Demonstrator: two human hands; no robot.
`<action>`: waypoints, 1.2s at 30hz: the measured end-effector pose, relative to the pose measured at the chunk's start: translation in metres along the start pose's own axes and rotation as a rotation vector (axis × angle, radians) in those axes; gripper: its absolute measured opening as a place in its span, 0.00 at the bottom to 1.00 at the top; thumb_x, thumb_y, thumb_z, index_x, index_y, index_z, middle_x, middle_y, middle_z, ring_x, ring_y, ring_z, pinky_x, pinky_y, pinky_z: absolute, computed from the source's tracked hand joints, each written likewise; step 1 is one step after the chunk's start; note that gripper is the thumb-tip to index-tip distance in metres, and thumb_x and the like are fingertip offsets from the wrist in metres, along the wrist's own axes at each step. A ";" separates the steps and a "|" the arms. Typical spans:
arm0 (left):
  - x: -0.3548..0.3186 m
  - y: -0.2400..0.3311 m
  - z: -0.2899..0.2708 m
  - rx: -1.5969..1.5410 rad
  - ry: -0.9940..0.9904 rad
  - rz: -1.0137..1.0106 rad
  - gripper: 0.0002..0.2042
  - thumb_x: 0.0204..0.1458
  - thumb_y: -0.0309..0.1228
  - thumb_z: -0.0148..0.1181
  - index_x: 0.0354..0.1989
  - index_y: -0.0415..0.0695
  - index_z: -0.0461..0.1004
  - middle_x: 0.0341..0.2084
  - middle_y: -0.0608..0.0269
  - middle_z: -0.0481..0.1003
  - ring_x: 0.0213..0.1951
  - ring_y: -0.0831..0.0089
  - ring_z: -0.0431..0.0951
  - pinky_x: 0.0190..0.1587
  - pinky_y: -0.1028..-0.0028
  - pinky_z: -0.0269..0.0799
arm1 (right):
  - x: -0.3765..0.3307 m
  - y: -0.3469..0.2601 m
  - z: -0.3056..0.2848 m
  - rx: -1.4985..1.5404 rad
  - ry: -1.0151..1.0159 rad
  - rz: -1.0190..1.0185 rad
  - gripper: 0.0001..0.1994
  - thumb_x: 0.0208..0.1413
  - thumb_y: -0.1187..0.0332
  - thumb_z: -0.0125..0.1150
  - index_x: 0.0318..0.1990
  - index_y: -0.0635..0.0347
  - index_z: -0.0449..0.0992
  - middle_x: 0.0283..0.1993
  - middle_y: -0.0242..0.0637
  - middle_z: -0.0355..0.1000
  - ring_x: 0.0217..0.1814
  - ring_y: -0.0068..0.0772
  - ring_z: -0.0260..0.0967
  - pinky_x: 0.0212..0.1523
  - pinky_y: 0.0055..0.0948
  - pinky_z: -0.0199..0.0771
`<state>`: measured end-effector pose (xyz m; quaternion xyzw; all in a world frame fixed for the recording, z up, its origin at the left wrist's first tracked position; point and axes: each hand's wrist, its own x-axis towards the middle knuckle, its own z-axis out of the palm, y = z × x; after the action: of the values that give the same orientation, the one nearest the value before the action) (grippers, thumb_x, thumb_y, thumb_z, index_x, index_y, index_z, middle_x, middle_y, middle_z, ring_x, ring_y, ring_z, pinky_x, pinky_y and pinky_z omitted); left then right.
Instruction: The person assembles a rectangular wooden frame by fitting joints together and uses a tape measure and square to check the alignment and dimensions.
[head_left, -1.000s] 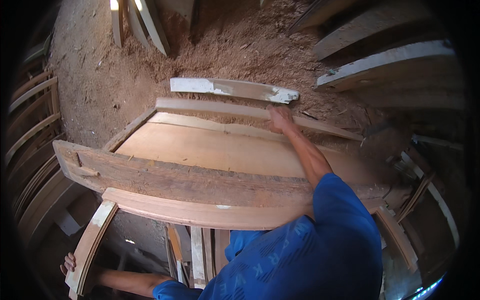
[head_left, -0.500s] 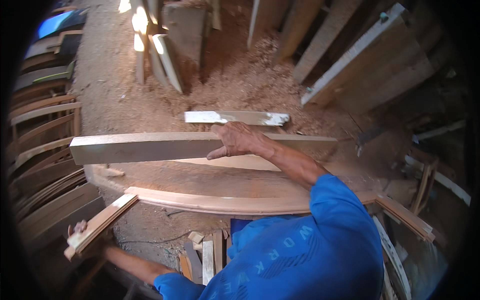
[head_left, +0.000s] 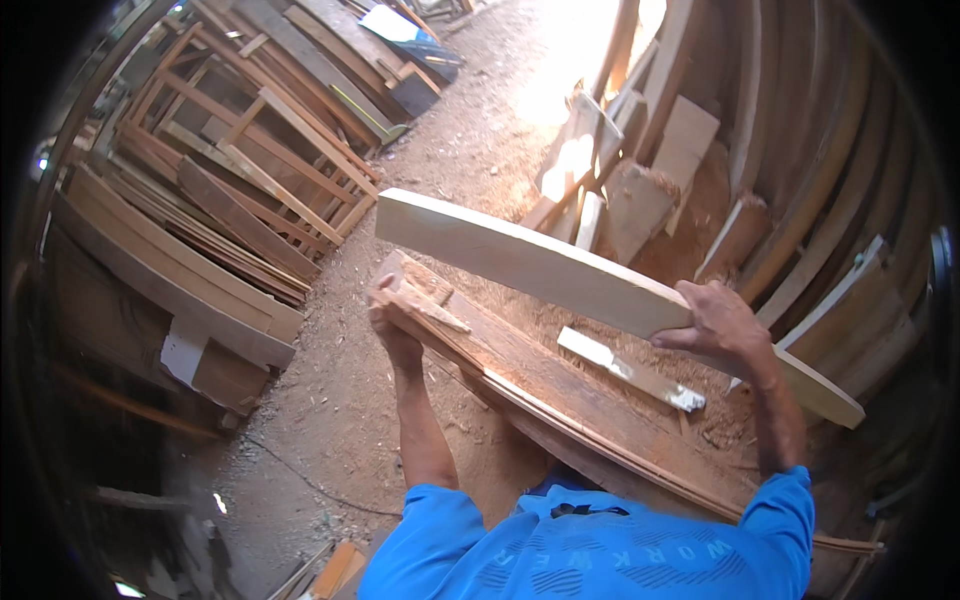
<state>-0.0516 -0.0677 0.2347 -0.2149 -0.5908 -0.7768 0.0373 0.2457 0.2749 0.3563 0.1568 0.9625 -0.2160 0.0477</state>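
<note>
I am looking down over my blue shirt [head_left: 600, 545] in a dusty wood workshop. My right hand [head_left: 722, 322] is closed over the top edge of a long pale plank [head_left: 560, 272], which slants from upper left down to lower right, held up in the air. My left hand [head_left: 392, 318] grips the near end of a darker, rough curved board [head_left: 590, 400] that runs beneath the pale plank, roughly parallel to it. A small white-tipped offcut [head_left: 628, 368] lies on that dark board. The sawdust floor [head_left: 340, 400] spreads below. Wooden frames [head_left: 250, 140] are stacked to my left, and curved planks [head_left: 800, 150] lean to my right.
</note>
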 end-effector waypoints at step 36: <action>0.043 -0.080 -0.071 1.011 -0.305 0.444 0.22 0.65 0.33 0.47 0.65 0.36 0.59 0.59 0.53 0.66 0.60 0.65 0.67 0.63 0.68 0.61 | -0.169 -0.177 -0.026 -0.365 0.237 0.046 0.28 0.39 0.47 0.73 0.35 0.62 0.69 0.27 0.47 0.74 0.34 0.52 0.76 0.36 0.45 0.71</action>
<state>-0.1358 -0.1021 0.1636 -0.3989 -0.8282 -0.3315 0.2121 0.3478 0.0863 0.4776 0.1919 0.9807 -0.0173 -0.0331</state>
